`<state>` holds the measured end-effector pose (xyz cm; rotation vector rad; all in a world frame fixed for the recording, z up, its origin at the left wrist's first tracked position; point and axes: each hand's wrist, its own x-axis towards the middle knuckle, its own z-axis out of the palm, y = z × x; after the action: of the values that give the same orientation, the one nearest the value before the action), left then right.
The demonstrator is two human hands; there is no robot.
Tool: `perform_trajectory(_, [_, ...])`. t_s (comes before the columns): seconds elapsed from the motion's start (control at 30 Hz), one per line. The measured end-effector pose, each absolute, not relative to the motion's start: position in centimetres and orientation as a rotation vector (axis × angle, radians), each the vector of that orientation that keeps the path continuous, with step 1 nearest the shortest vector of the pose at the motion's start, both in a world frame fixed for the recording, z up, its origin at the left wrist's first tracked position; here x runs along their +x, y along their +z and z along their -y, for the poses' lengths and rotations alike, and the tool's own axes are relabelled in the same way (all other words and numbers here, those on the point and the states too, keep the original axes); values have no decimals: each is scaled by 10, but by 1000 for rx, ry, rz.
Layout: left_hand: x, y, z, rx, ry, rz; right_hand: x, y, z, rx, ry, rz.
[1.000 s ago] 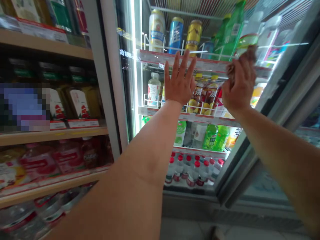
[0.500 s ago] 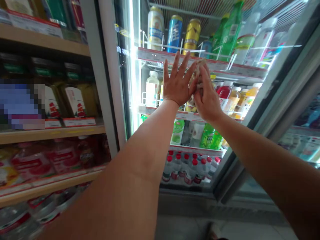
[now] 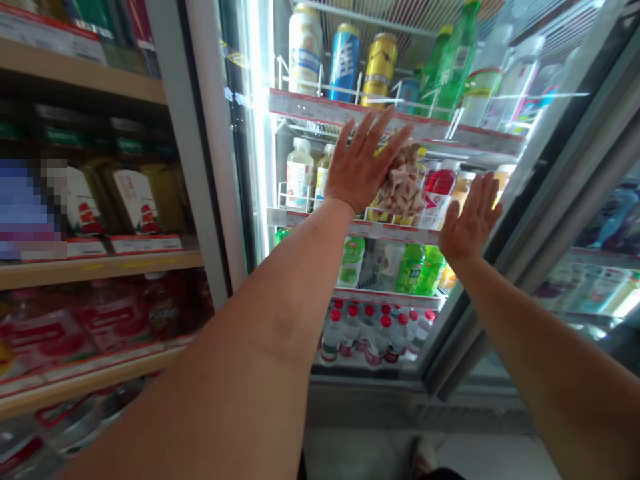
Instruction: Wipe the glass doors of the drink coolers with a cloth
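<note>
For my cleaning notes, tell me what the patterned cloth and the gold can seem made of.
Patterned cloth: probably soft fabric, matte, judging by its crumpled folds; the fibre can't be told.
Gold can: likely metal, glossy, given its bright sheen and rimmed top.

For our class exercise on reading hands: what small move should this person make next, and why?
Probably shift the left hand fully over the crumpled cloth: the cloth shows partly behind that spread hand, while the right hand is open and apart from it.
</note>
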<state>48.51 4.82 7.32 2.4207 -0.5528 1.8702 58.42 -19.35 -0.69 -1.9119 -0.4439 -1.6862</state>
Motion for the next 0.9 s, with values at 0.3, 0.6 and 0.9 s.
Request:
perform_trajectory(0.3, [492,65,-57,2581,1741,936,580,-19,191,-1838,-1729,507])
perform_trajectory(0.6, [470,-28,-32,2644,1825,1053,581,-18,191,-1973,-1828,415])
perform_trajectory(0.9, [489,-27,7,2491,1713,697,563,-10,188,-2147,-1648,338])
